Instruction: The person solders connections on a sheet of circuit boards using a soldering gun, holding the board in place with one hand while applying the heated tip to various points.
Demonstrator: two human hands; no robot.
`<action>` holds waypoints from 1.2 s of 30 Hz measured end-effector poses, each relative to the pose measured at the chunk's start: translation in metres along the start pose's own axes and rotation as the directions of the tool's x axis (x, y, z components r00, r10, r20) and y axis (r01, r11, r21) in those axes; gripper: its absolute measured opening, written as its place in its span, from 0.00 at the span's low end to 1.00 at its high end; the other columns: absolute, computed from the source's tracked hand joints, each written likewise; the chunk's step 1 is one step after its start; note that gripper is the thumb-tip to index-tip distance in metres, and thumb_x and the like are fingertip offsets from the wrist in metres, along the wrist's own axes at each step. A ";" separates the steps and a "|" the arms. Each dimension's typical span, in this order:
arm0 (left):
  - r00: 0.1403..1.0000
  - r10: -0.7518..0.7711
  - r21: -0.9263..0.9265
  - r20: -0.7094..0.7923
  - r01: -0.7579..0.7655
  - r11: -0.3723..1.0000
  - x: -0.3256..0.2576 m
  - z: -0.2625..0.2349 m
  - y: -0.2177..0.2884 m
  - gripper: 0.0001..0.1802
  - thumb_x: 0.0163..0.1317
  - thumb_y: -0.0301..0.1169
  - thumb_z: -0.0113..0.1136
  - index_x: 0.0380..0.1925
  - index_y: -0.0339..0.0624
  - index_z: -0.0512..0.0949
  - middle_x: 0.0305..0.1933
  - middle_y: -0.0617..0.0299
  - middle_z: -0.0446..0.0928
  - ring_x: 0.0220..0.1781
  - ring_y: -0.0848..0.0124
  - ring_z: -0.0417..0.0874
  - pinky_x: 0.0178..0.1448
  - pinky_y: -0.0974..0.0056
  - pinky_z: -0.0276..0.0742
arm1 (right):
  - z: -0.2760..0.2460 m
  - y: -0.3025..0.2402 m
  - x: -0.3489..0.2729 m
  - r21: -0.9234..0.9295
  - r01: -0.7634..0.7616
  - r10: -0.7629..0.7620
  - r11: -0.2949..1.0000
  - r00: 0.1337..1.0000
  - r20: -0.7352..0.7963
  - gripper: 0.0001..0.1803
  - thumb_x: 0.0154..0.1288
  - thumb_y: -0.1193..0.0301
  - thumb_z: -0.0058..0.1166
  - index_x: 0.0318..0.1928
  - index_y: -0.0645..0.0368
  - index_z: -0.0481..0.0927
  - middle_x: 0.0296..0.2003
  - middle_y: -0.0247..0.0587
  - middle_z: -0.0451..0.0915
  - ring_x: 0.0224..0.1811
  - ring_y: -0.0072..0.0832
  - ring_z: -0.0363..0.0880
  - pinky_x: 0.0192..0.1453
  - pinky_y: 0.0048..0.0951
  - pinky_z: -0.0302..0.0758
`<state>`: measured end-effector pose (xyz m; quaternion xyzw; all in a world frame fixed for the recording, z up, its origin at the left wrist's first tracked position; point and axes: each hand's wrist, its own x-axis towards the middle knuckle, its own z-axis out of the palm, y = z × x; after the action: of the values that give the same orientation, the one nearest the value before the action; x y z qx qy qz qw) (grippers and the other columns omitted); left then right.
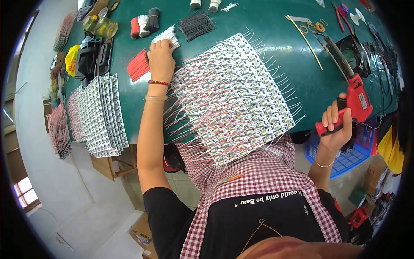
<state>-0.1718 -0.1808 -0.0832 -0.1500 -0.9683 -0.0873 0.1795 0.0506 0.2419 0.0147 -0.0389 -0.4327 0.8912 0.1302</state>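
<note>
A large panel of white circuit boards lies at the table's front edge, with many red, white and black wires soldered to it and sticking out at its sides. My left hand reaches to a pile of cut white wires, fingers bent and closed on the wires' near end. Right beside that hand is a pile of red wires; a pile of black wires lies to the right. Wrapped round the handle of a red soldering gun, my right hand holds it off the table's right front, its tip pointing away.
Stacked wired panels overhang the left edge. Banded wire bundles stand at the back. A yellowish bottle and a black case sit far left. On the right lie a thin stick, pliers and a black fan. A blue crate stands below.
</note>
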 end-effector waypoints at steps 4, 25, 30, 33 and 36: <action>0.997 0.056 -0.015 -0.053 -0.057 0.998 -0.002 -0.001 -0.007 0.08 0.58 0.24 0.59 0.38 0.43 0.77 0.40 0.58 0.76 0.46 0.56 0.74 0.46 0.54 0.67 | 0.006 -0.002 0.015 0.019 -0.007 0.006 1.000 1.000 0.012 0.22 0.78 0.63 0.41 0.61 0.68 0.63 0.24 0.34 0.66 0.18 0.18 0.62 0.26 0.23 0.70; 0.828 -0.518 -0.966 0.212 0.256 0.014 -0.016 -0.021 0.044 0.09 0.72 0.27 0.51 0.44 0.33 0.78 0.41 0.58 0.85 0.46 0.76 0.81 0.58 0.70 0.70 | 0.020 -0.001 0.040 0.072 -0.047 0.040 0.996 0.995 0.096 0.21 0.78 0.66 0.41 0.61 0.69 0.64 0.24 0.32 0.63 0.18 0.15 0.60 0.24 0.19 0.64; 0.859 -0.452 -0.951 0.239 0.301 0.070 -0.021 -0.027 0.046 0.10 0.72 0.26 0.51 0.46 0.33 0.79 0.40 0.59 0.84 0.44 0.78 0.80 0.54 0.73 0.70 | 0.019 -0.005 0.038 0.055 -0.060 0.054 0.997 0.993 0.108 0.21 0.78 0.65 0.41 0.61 0.69 0.63 0.24 0.32 0.64 0.18 0.15 0.60 0.24 0.20 0.65; 0.879 -0.433 -0.970 0.199 0.240 0.041 -0.017 -0.036 0.049 0.10 0.71 0.25 0.53 0.46 0.33 0.79 0.39 0.58 0.84 0.42 0.77 0.82 0.50 0.72 0.74 | 0.017 -0.006 0.038 0.051 -0.067 0.060 0.996 0.991 0.119 0.21 0.78 0.65 0.40 0.61 0.69 0.63 0.24 0.32 0.64 0.18 0.15 0.61 0.24 0.20 0.65; 0.891 -0.398 -0.971 0.217 0.240 0.008 -0.013 -0.043 0.054 0.10 0.70 0.25 0.54 0.47 0.32 0.80 0.39 0.58 0.84 0.41 0.74 0.83 0.49 0.70 0.77 | 0.019 -0.009 0.041 0.013 -0.084 0.081 0.996 0.988 0.131 0.21 0.79 0.65 0.39 0.62 0.69 0.63 0.24 0.33 0.64 0.19 0.15 0.62 0.25 0.20 0.66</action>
<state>-0.1293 -0.1434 -0.0423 -0.0021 -0.6499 -0.7573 0.0646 0.0093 0.2435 0.0351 0.0029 -0.4301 0.9004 0.0650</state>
